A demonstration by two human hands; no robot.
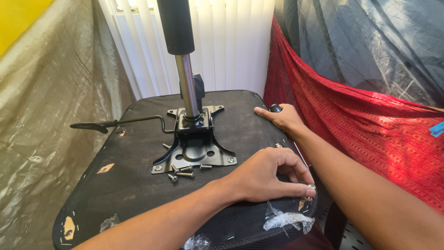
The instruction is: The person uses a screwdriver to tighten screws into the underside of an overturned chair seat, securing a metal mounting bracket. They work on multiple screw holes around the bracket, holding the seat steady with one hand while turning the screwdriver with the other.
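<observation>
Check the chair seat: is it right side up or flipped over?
Flipped over. The seat's stapled black underside faces up, with the metal mounting plate and gas cylinder pointing upward.

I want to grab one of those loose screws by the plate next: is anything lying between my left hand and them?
Nothing visible does. The left hand rests near the seat's right edge, and only bare black seat fabric lies between it and the loose screws beside the metal plate.

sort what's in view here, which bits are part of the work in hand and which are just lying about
In the work:
- left hand, fingertips pinching a small screw at the seat edge
- right hand, gripping a black handle
- bracket with gas cylinder and lever
- loose screws

Lying about:
- plastic wrap
- red cloth
- grey sheets
- blinds
</observation>
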